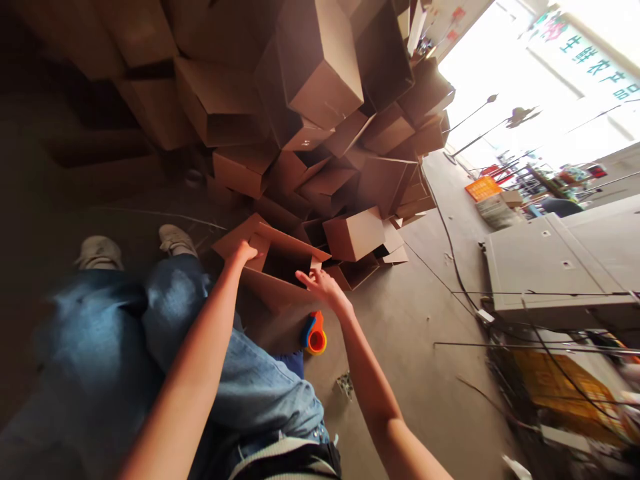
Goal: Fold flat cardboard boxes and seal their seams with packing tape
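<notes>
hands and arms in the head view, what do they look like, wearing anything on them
The left hand and right hand are bare, with no gloves, and the left forearm and right forearm show no sleeves, watches or bands.

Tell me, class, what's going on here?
A person stands over an open cardboard box on a concrete floor, left hand gripping one flap, right hand at the opposite edge. An orange-and-blue tape dispenser lies near the right hand, and a big heap of cardboard boxes rises behind.
</notes>
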Motion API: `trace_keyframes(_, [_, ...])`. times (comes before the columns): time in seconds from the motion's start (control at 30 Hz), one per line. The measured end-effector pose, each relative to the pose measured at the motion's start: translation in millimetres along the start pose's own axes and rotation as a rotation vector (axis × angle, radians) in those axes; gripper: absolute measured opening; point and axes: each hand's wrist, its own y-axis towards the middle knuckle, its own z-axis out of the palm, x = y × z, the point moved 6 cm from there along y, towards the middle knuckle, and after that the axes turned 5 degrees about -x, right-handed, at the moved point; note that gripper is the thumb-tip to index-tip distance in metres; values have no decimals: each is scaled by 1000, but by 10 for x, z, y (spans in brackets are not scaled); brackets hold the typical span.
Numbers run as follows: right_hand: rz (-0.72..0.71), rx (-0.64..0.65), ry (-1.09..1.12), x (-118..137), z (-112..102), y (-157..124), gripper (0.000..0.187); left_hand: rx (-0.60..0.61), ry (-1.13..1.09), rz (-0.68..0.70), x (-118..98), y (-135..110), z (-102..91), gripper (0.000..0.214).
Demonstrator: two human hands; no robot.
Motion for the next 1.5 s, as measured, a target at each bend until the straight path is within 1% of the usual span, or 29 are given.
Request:
trace_keyframes(0.07, [-78, 65, -4, 101, 149, -151, 79, -18, 4, -6, -1, -32, 1, 70])
trace_keyframes(0.1, [-100, 69, -15, 140, 216, -199, 84, -33, 11, -9, -5, -52, -5, 73])
trace_keyframes(0.17, [-87, -16, -40, 176, 297, -223, 83, -70, 29, -7, -22, -96, -31, 83])
trace_keyframes(0.23, [-28, -136, -43, 161, 330, -185, 75, -105, 47, 11, -55, -138, -72, 94])
trace_keyframes(0.27, [-6, -179, -40, 148, 342, -155, 72, -116, 56, 24, -75, -155, -93, 97])
trace_keyframes(0.3, [5, -209, -41, 135, 349, -123, 70, -117, 63, 40, -95, -169, -112, 95])
trace_keyframes(0.37, [-9, -229, -60, 121, 350, -61, 67, -99, 75, 67, -129, -192, -145, 81])
trace_keyframes(0.47, [-61, -204, -69, 130, 312, 10, 65, -60, 102, 87, -154, -228, -196, 56])
trace_keyframes(0.53, [-86, -177, -57, 141, 272, 49, 62, -44, 126, 103, -165, -263, -234, 46])
trace_keyframes(0.6, [-93, -162, -46, 143, 234, 88, 57, -32, 145, 132, -181, -305, -267, 40])
trace_keyframes(0.67, [-99, -153, -35, 139, 213, 125, 56, -18, 152, 171, -199, -347, -292, 45])
trace_keyframes(0.73, [-100, -149, -26, 128, 211, 153, 58, 54, 168, 207, -205, -390, -277, 62])
trace_keyframes(0.8, [-97, -152, -24, 119, 225, 162, 60, 212, 206, 240, -202, -454, -212, 78])
trace_keyframes(0.87, [-97, -155, -26, 119, 256, 145, 61, 378, 262, 291, -210, -544, -146, 79])
trace_keyframes(0.93, [-99, -165, -44, 131, 300, 106, 62, 456, 323, 348, -237, -625, -127, 71])
trace_keyframes(1.03, [-82, -214, -88, 150, 356, 38, 63, 469, 387, 401, -281, -686, -132, 62])
trace_keyframes(1.1, [-54, -261, -103, 152, 364, 16, 63, 472, 390, 421, -302, -696, -121, 59])
trace_keyframes(1.17, [-14, -307, -89, 139, 337, 21, 62, 470, 369, 437, -315, -688, -102, 57])
trace_keyframes(1.23, [4, -326, -66, 125, 294, 50, 64, 463, 348, 439, -320, -669, -85, 57])
trace_keyframes(1.3, [-34, -288, -65, 130, 267, 93, 64, 457, 334, 429, -326, -646, -74, 57])
trace_keyframes(1.4, [-136, -201, -87, 144, 254, 144, 63, 472, 364, 417, -340, -617, -66, 57])
trace_keyframes(1.5, [-174, -183, -59, 121, 225, 196, 64, 482, 393, 425, -365, -588, -70, 56])
